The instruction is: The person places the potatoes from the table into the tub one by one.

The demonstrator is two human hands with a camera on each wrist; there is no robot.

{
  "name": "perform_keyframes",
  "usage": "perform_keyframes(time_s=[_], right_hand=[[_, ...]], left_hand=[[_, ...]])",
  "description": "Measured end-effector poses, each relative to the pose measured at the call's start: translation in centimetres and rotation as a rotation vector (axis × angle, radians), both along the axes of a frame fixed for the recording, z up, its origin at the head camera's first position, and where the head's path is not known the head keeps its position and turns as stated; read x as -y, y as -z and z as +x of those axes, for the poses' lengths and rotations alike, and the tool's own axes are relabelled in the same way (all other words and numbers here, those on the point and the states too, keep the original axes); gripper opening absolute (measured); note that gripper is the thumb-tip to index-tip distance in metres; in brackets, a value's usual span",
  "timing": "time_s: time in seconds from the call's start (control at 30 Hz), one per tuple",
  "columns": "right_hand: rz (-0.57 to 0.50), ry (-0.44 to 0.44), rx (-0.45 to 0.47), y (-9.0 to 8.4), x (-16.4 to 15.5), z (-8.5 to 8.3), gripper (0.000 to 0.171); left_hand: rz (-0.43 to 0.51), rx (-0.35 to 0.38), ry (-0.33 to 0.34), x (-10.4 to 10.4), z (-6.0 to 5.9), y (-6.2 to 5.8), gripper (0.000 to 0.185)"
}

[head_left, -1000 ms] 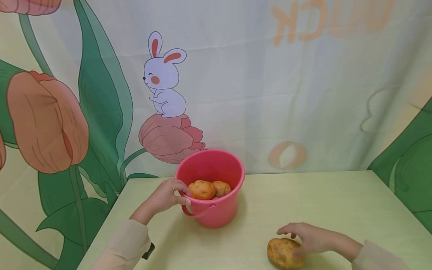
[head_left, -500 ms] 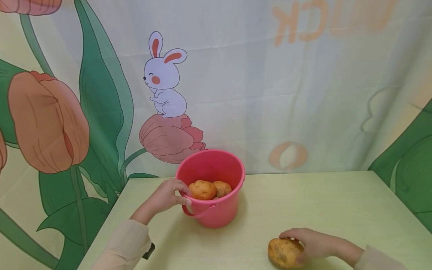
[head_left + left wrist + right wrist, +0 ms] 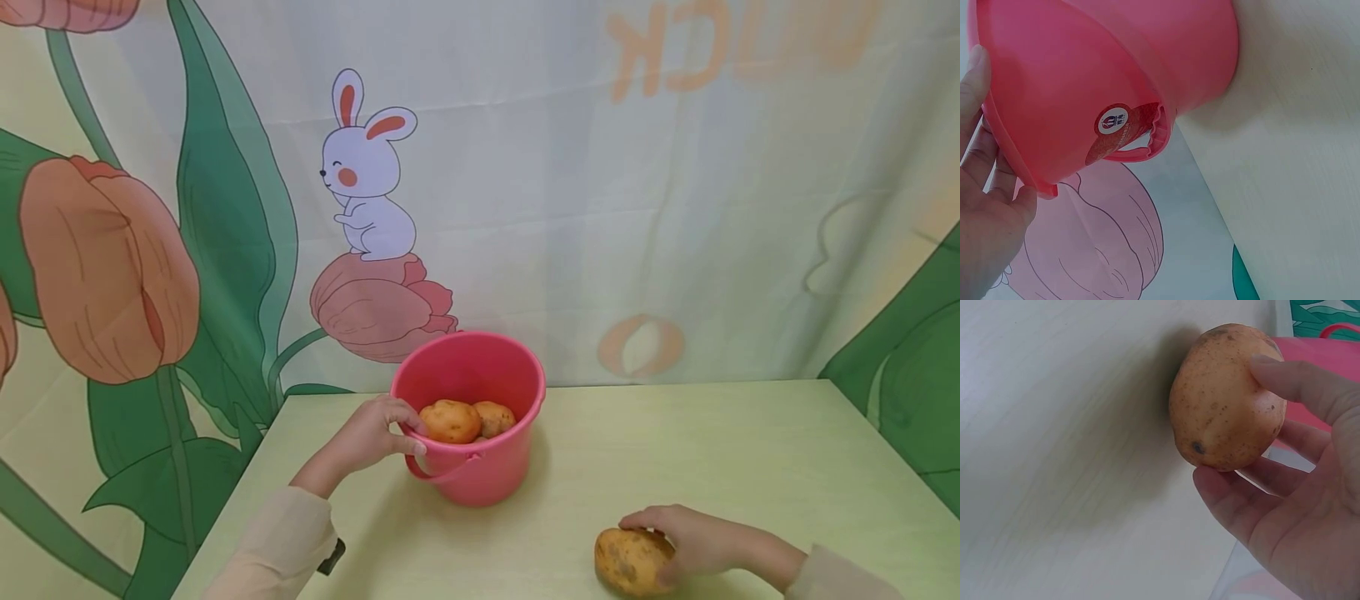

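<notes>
A pink bucket point(image 3: 480, 479) stands near the table's back edge, with its handle hanging on the near left side. Inside lie potatoes, two of them plainly visible: a larger potato point(image 3: 450, 422) and another potato point(image 3: 495, 418) beside it. My left hand point(image 3: 378, 433) pinches the bucket's rim, thumb outside and fingers over the edge. At the front right, my right hand point(image 3: 693, 540) grips a potato point(image 3: 630, 560) from its right side. The right wrist view shows the thumb on one side of this potato point(image 3: 1225, 400) and the fingers curled around the other.
The pale green table point(image 3: 712, 450) reaches back to a printed curtain point(image 3: 525, 208) with a rabbit and tulips. A label point(image 3: 1113, 122) shows on the bucket's side in the left wrist view.
My right hand has closed its fingers over the potato at the front right. The left hand and the bucket have stayed in place.
</notes>
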State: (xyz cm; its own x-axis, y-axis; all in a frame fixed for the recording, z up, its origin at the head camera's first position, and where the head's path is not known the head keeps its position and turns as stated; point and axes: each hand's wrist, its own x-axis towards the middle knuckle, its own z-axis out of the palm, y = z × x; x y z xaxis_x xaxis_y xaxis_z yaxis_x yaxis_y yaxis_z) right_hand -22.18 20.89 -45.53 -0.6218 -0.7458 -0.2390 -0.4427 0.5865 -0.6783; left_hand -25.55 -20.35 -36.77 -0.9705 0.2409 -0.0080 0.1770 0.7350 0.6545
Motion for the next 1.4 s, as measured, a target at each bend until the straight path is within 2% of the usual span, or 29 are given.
perform_keyframes(time_s=[0.4,0.6,0.87,1.1,1.4], right_hand=[[-0.005,-0.041,-0.054,-0.8,0.1,-0.1,0.060],[0.004,-0.037,-0.045,-1.2,0.3,-0.2,0.060],[0.017,-0.067,-0.132,-2.7,0.9,-0.5,0.061],[0.027,-0.051,-0.115,-3.8,1.4,-0.7,0.062],[0.039,-0.057,-0.157,-4.5,1.7,-1.1,0.062]], left_hand=[[-0.010,0.003,-0.011,0.0,0.0,0.0,0.019],[-0.009,0.003,-0.010,-0.1,0.1,-0.1,0.019],[-0.006,-0.007,0.007,0.0,0.0,-0.1,0.020],[-0.005,-0.006,0.005,0.0,-0.1,0.0,0.020],[0.000,-0.006,0.001,0.1,-0.1,0.1,0.020]])
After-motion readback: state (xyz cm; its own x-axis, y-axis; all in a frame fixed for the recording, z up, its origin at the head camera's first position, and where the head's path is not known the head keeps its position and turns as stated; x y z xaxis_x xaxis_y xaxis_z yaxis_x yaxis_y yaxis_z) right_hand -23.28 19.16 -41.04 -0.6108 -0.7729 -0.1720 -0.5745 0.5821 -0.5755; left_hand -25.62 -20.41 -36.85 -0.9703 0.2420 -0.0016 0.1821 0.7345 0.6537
